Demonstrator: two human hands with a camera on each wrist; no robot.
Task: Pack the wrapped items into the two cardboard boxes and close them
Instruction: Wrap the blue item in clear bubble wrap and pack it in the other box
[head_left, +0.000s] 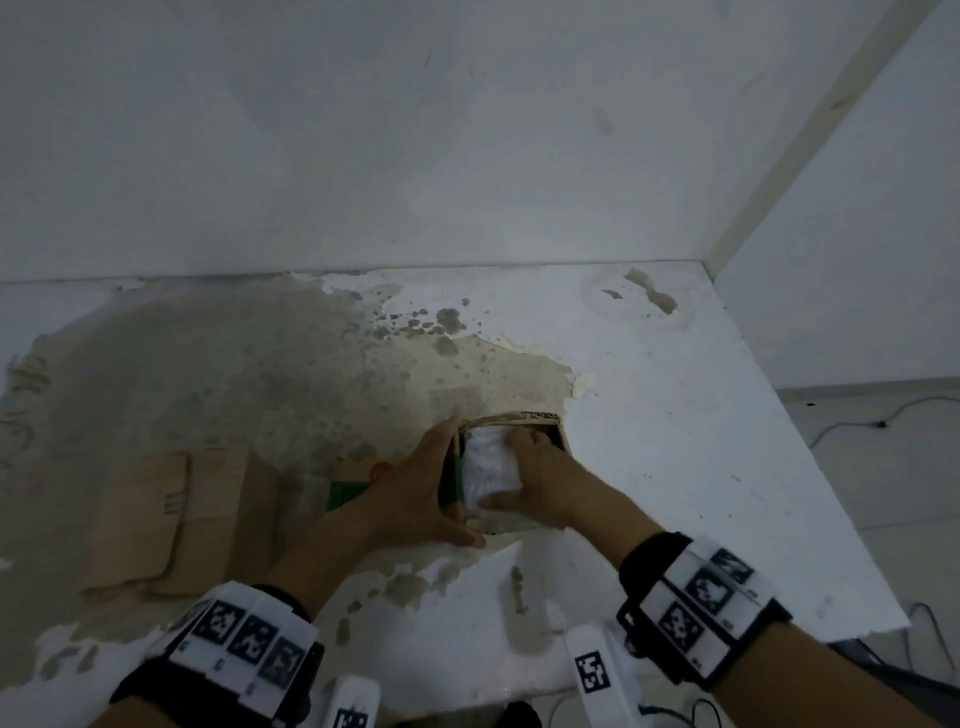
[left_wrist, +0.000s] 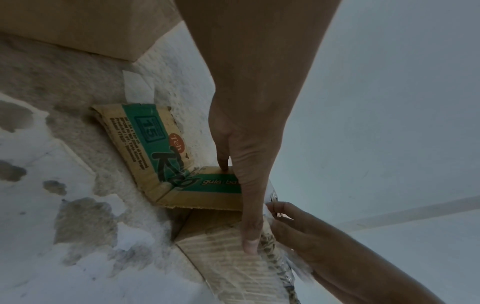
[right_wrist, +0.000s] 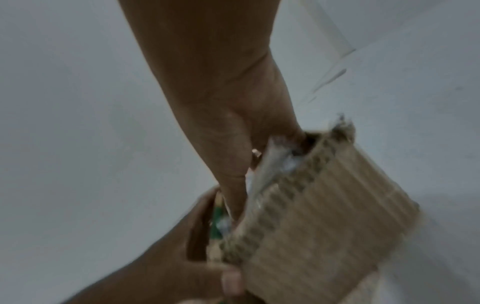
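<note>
A white table with its coating peeling away over a wide grey-brown patch is filling most of the head view, butting against a scuffed white wall that is meeting a second wall at a corner on the right. Past the table's right edge a pale tiled floor is showing, with dark cables lying across it.

A small brown corrugated cardboard box is sitting open near the middle of the table, its green-printed flap lying folded out flat on the surface to its left. Inside the box a white item wrapped in crinkled clear plastic is lying, filling nearly the whole opening.

The left hand is bracing the box's left side, its fingers straight along the wall and the thumb stretched across the near edge; it is pressing rather than gripping. The right hand is reaching into the box over the wrapped item, fingers curled round its far end and thumb along its near end, grasping it. The right wrist view is blurred, showing only the thumb going down between the plastic and the box's ribbed wall.

A second plain brown cardboard box is resting on the table's left part, well apart from the hands, its flaps lying folded across the top.
</note>
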